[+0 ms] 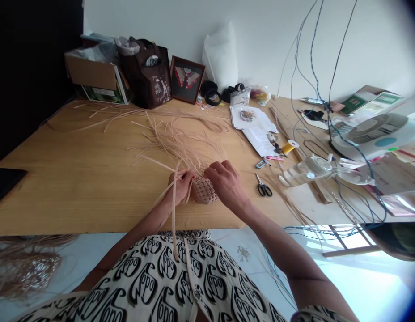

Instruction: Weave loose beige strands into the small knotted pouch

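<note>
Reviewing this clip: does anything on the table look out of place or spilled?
A clear bottle lies on its side beside the scissors, though no spill shows around it. Thin cables also droop untidily over the right side of the table.

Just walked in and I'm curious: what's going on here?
A person sits at a light wooden table. Their left hand pinches long pale flat strips beside a small tan woven piece, and their right hand rests on it. More loose strips lie behind, with black-handled scissors to the right.
</note>
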### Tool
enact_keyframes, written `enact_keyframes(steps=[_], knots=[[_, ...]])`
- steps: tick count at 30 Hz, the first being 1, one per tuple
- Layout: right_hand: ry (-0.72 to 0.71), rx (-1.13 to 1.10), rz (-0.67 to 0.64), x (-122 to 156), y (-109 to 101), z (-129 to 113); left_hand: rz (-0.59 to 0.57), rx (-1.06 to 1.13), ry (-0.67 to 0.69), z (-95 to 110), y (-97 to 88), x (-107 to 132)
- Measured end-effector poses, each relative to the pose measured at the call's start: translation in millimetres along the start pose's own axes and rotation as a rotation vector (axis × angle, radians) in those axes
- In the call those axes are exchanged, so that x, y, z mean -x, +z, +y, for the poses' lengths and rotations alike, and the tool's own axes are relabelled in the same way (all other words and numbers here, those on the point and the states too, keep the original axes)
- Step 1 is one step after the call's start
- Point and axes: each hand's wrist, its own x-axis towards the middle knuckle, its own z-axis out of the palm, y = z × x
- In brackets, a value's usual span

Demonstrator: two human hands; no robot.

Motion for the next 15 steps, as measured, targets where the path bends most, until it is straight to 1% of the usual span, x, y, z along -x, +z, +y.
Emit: enact_keyframes(steps=[2, 4, 6, 8, 9, 10, 12, 13, 15], knots=[[-0.001, 0.022, -0.041, -3, 3, 10, -0.007, -0.001, 0.006, 0, -0.5, 0], [0.045, 0.042, -0.047, -6, 5, 26, -0.010, -0.001, -0.002, -1, -1.9, 0], [0.131, 0.058, -0.050, -7, 6, 50, -0.011, 0.001, -0.012, -2, -4.3, 0], [0.255, 0.068, -0.050, -6, 8, 75, -0.005, -0.001, -0.017, -2, -6.9, 0], [0.315, 0.060, -0.048, -6, 9, 86, 0.000, 0.001, -0.019, -2, -8.1, 0], [0.340, 0.056, -0.055, -5, 10, 93, 0.002, 0.003, -0.024, -3, -8.9, 0], [0.353, 0.050, -0.073, -5, 13, 95, 0.003, -0.005, -0.037, -4, -9.6, -1], [0.342, 0.046, -0.075, -6, 13, 89, 0.001, -0.013, -0.041, -5, -9.5, -1], [0.305, -0.008, -0.037, -11, 13, 68, -0.010, -0.014, -0.047, -6, -8.5, -1]])
